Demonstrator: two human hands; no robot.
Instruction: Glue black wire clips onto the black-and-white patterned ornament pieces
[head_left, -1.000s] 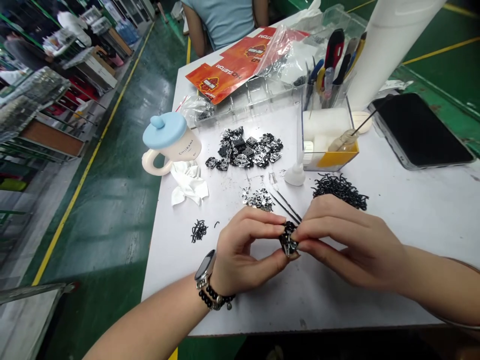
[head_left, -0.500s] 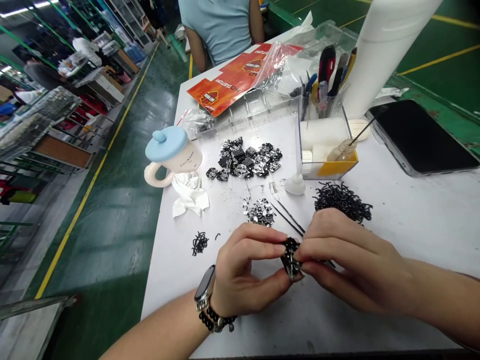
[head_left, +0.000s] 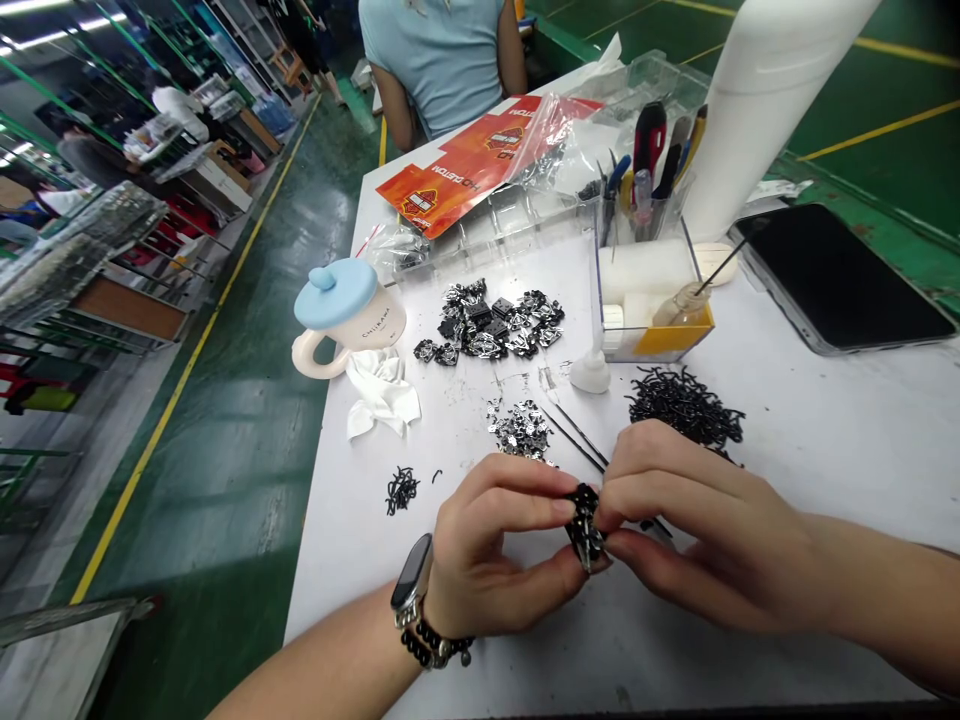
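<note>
My left hand [head_left: 502, 545] is closed, pinching a small black and silver part [head_left: 583, 525] between thumb and fingers just above the table. At the part's right edge, my right hand [head_left: 690, 525] is closed too, its thumb and index fingertips pressed together against it. Whatever lies between those right fingertips is hidden. Black tweezers [head_left: 576, 440] lie on the table and run beneath my right hand. Small silver metal pieces [head_left: 521, 430] are heaped beyond my left hand. Past my right hand is a pile of short black curved strips [head_left: 686, 405].
Similar black and silver parts [head_left: 491, 322] lie farther back. A lidded mug [head_left: 349, 310], crumpled tissue [head_left: 384, 390] and small strip pile [head_left: 402, 490] are left. A clear organizer [head_left: 656, 340] holds tools and a bottle; a phone [head_left: 840, 275] lies right. Someone in blue [head_left: 439, 60] sits ahead.
The view has shifted slightly. Both hands stay at the part, which has turned a little between the fingers; the grip looks much the same.
</note>
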